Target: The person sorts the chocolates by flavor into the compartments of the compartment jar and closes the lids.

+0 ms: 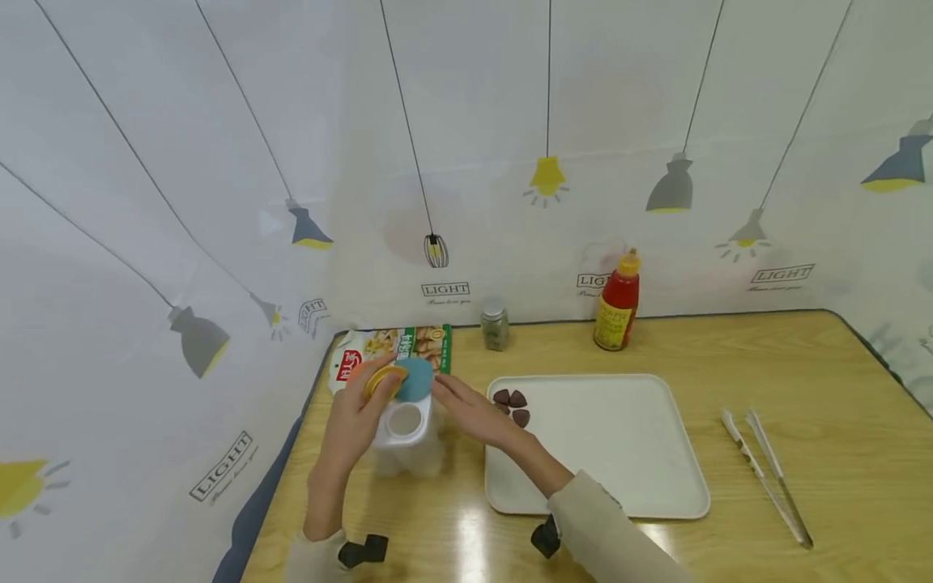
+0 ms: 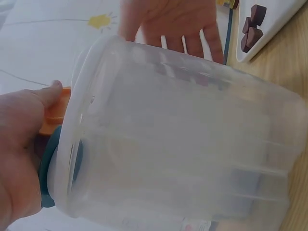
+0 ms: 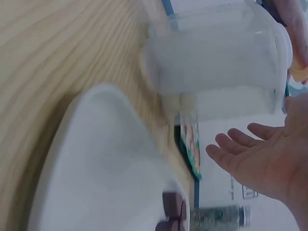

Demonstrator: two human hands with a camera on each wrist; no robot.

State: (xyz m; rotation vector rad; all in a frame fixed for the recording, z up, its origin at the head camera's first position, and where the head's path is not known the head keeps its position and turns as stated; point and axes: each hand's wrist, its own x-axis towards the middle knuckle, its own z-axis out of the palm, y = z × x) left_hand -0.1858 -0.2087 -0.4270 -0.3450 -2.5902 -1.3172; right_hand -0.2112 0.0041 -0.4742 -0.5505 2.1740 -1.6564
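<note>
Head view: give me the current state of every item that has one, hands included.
Clear container: upright on table, orange flap lifted, opening uncovered.
Left hand: grips the orange flap.
Right hand: open beside container.
Ketchup bottle: upright, capped.
Spice jar: upright, capped.
Tongs: lying flat.

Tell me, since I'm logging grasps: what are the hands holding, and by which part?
The left hand grips the clear plastic container at its lid end, thumb on the orange cap. The right hand is open, holding nothing.

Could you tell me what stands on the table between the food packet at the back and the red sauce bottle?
A small glass spice jar stands between the food packet and the red sauce bottle, as the head view shows.
</note>
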